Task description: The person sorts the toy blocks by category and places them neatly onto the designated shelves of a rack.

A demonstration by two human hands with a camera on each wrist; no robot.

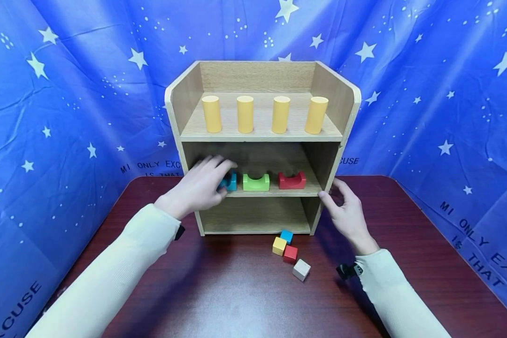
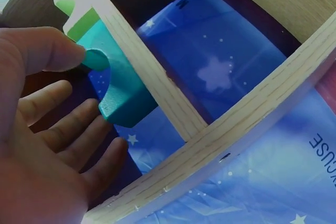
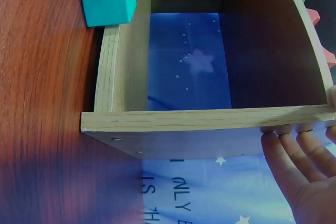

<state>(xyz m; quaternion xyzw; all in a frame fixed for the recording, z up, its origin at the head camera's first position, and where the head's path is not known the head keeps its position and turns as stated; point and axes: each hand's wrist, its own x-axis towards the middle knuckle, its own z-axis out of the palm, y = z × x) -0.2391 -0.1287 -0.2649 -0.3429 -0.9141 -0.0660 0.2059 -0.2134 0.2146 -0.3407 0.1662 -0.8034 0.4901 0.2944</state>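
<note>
On the middle level of the wooden shelf [image 1: 262,139], a teal notched block [image 2: 123,90] stands at the left end. My left hand [image 1: 200,185] is at this block, blurred and partly covering it in the head view. In the left wrist view its thumb lies at the notch, while the other fingers are spread loosely beside the block. To the right stand a lime-green notched block [image 1: 256,183] and a red one [image 1: 292,181]. My right hand [image 1: 348,216] rests against the shelf's right side panel [image 3: 210,121], thumb at the front edge, fingers extended along the outer face.
Several yellow cylinders [image 1: 245,115] stand in a row on the top level. On the dark red table [image 1: 236,291], before the shelf's lower right, lie a blue cube [image 1: 286,236], a yellow cube [image 1: 279,246], a red cube [image 1: 290,254] and a white cube [image 1: 302,270]. Blue starry cloth surrounds the table.
</note>
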